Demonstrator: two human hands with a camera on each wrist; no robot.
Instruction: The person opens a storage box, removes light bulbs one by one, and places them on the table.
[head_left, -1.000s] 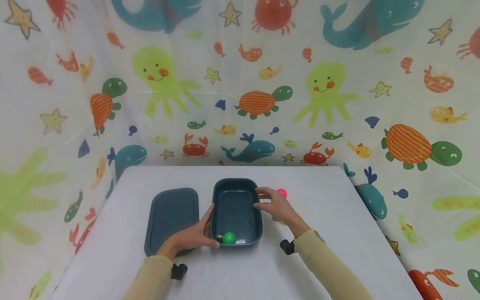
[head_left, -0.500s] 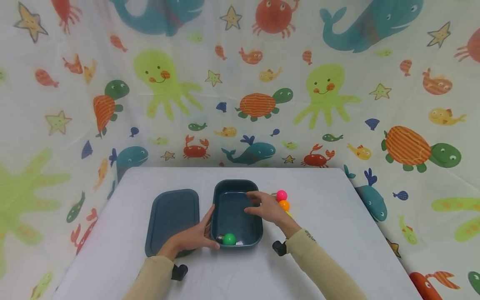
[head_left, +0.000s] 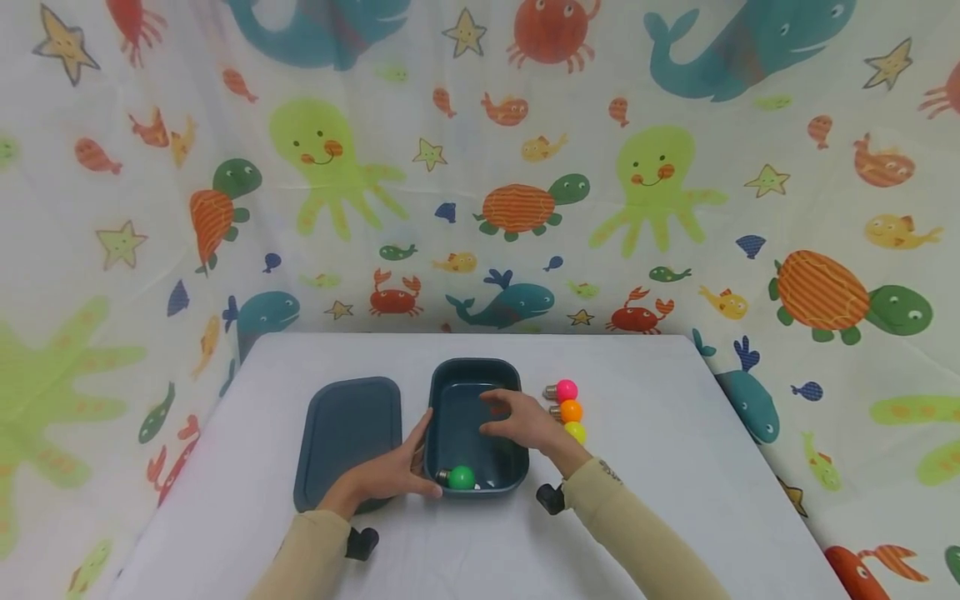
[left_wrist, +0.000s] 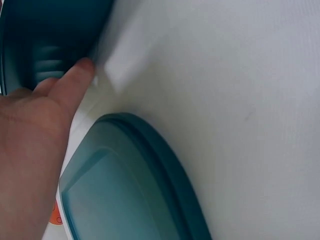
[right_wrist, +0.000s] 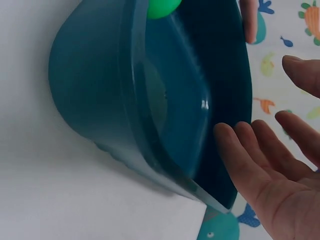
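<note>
A dark teal container point(head_left: 474, 365) stands on the table, with a green light bulb point(head_left: 462, 477) lying inside at its near left corner. My left hand point(head_left: 384, 473) rests against the container's left side, thumb at the near corner and fingers extended along the wall. Above the container's right half hovers my right hand point(head_left: 525, 422), its fingers spread and holding nothing. The right wrist view shows those fingers point(right_wrist: 240, 160) apart from one another near the container wall point(right_wrist: 95, 75). To the left lies a matching lid point(head_left: 356, 417), partly under my left forearm.
Right of the container, a pink bulb point(head_left: 567, 390), an orange bulb point(head_left: 572, 411) and a yellow bulb point(head_left: 576, 432) lie in a row on the white table point(head_left: 645, 467). A sea-animal curtain point(head_left: 420, 200) hangs behind and at both sides.
My right hand has moved left from the container's right rim to over its inside, uncovering the row of bulbs. My left hand stays against the container.
</note>
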